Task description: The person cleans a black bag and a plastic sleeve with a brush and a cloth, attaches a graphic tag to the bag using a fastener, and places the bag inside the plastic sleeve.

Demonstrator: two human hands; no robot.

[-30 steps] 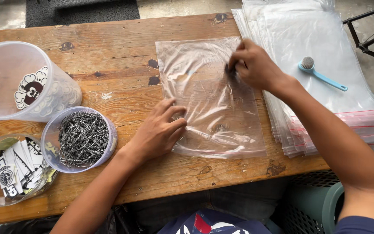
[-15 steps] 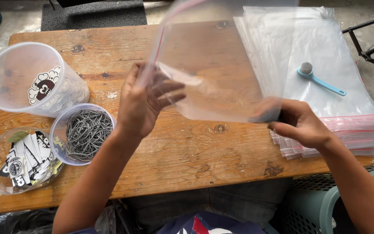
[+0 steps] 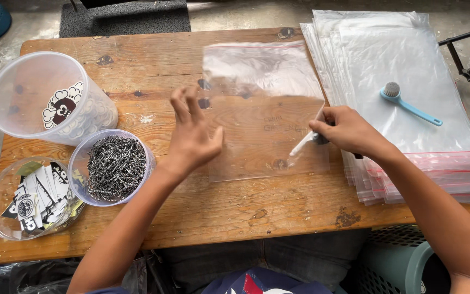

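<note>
While the right hand pinches the right edge of a clear zip bag between thumb and fingertips, the bag lies spread over the middle of the wooden table. Its long axis runs from the near edge of the table towards the far edge, with the red-lined zip strip at the far end, pointing away from the person. The pinched part of the edge is crumpled into a small white fold just left of the fingers.

The left hand is open, fingers spread and raised, holding nothing; it sits at the bag's left edge, and whether it touches the plastic cannot be told.

Right of the bag, a stack of similar bags lies with the red strips at the near end, and a blue brush rests on top. On the left of the table stand a tall clear tub, a tub of metal ball chain and a tub of printed cards.
</note>
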